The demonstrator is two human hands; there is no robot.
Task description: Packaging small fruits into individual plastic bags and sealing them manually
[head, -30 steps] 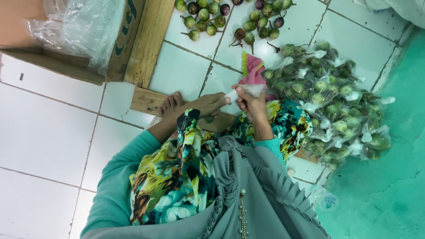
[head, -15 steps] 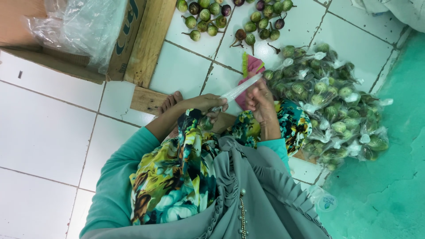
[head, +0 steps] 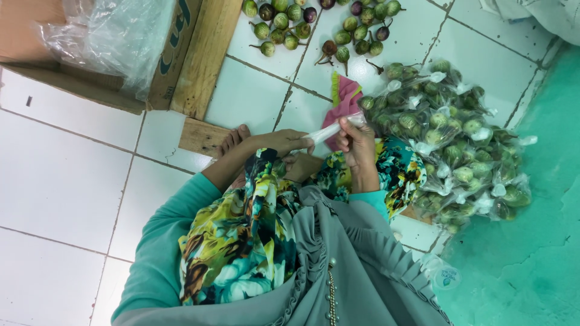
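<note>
head view | my left hand [head: 284, 142] and right hand [head: 356, 142] both pinch a twisted clear plastic bag [head: 326, 130] between them, above my lap | pink cloth [head: 344, 102] just behind | bagged green eggplants [head: 453, 139] piled right | loose eggplants [head: 314, 24] on floor tiles [head: 60, 181]

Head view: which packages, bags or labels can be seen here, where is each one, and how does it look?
Cardboard box: top left on the floor, brown, printing on its side.
Loose plastic bag: over the box, clear, crumpled.
Filled bags: heaped at right, small, clear, knotted, holding round green fruits.
Twisted bag: between left hand and right hand, thin, whitish.
Round sticker: bottom right, white with teal mark.
</note>
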